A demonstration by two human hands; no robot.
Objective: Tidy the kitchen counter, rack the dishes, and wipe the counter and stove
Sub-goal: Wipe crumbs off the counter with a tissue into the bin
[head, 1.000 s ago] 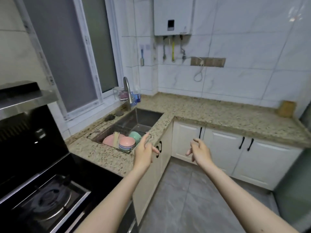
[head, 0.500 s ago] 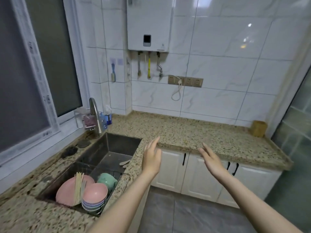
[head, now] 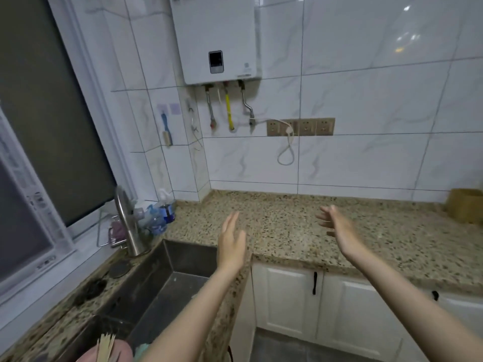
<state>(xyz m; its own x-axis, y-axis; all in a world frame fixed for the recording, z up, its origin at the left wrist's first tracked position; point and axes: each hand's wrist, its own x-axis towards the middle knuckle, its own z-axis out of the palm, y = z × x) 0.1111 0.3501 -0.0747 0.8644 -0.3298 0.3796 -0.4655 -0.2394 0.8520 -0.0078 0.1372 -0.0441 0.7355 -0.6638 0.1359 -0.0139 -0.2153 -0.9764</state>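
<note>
Now both hands are up over the speckled counter (head: 287, 231) — empty.
Left hand (head: 231, 244) fingers straight together, right hand (head: 339, 231) fingers loosely spread; dishes (head: 109, 351) sit low in the sink (head: 167, 278) — bottom left.

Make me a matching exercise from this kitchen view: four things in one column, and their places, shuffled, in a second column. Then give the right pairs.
Things:
1. faucet
2. water heater
3. wooden box
4. chopsticks

Places:
A. far right of the counter, against the wall
B. bottom edge of view, by the pink dish
C. behind the sink, below the window
D. mounted high on the tiled wall

Pairs: 1-C, 2-D, 3-A, 4-B
</note>
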